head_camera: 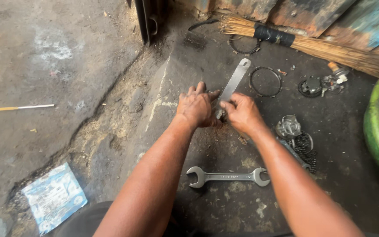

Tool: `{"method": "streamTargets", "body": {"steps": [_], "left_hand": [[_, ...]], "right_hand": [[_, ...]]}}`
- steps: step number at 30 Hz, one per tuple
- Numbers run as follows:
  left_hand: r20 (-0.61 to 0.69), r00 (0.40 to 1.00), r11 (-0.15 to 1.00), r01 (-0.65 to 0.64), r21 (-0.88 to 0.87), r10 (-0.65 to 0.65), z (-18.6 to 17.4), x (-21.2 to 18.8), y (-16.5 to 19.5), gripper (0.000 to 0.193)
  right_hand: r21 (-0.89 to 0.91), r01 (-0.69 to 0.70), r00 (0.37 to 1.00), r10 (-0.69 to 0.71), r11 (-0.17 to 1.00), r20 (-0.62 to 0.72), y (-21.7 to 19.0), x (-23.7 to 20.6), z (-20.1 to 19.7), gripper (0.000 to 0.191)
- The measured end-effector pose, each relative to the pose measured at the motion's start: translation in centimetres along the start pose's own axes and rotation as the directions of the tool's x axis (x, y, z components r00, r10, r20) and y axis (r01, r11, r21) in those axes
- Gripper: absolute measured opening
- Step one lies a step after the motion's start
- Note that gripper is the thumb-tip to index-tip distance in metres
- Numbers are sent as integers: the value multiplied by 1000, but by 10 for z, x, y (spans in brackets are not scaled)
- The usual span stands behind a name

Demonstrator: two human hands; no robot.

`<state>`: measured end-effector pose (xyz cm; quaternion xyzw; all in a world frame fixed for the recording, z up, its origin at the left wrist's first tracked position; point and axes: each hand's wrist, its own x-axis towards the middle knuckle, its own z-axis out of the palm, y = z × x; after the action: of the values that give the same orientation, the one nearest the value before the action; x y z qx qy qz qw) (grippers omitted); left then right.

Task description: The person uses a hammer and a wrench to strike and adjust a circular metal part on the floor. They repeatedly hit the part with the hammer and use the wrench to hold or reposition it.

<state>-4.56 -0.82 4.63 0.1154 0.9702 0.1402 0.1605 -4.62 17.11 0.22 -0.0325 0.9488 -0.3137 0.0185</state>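
At the bottom centre of the frame one double-ended open spanner (228, 176) is lying flat on the dark, oil-stained floor (224, 206), between the two forearms and well apart from both hands. In the lower left corner one crumpled blue and white plastic packet (54, 197) is lying on the dusty ground.

Just above the middle of the frame the two hands are meeting. The left hand (196, 109) is curling its fingers closed around something small that its knuckles are hiding, so what it is gripping cannot be told. The right hand (243, 113) is also closing, with its index finger and thumb pinching toward the lower end of one flat metal blade (233, 83). That blade is rising from between the fingers of both hands and slanting toward the upper right, its holed tip pointing away from the person; its lower end is disappearing where the fingertips are touching.

To the right of the right hand, one shiny rounded metal part (288, 126) is sitting beside a heap of dark chain (307, 151). At the right edge one green basin (376, 131) is showing part of its rim.

Farther up, two thin rings are lying on the floor: one (266, 82) just right of the blade's tip, one (244, 44) above it. A small cluster of engine parts (323, 83) is resting to the right. Along the top one straw broom (312, 44) is lying across. At the left edge one thin yellow and white stick (16, 108) is lying.
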Motion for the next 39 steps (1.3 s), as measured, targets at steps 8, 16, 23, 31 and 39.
{"method": "streamTargets", "body": {"steps": [8, 16, 23, 31, 39], "left_hand": [[-18, 1000, 1000, 4, 1, -4, -5, -3, 4, 99], [-13, 1000, 1000, 3, 4, -3, -4, -3, 2, 104], [-28, 1000, 1000, 2, -30, -3, 2, 1, 1, 99], [-25, 1000, 999, 10, -36, -11, 1, 0, 1, 102], [-42, 999, 999, 15, -30, -17, -2, 1, 2, 105]], "right_hand": [[14, 111, 987, -109, 994, -118, 3, -2, 5, 29], [54, 31, 1000, -31, 998, -3, 7, -2, -2, 23], [30, 25, 998, -27, 999, 57, 11, 8, -4, 25], [54, -4, 994, -2, 999, 107, 16, 1, -4, 25], [269, 132, 989, -109, 954, -98, 14, -2, 4, 19]]}}
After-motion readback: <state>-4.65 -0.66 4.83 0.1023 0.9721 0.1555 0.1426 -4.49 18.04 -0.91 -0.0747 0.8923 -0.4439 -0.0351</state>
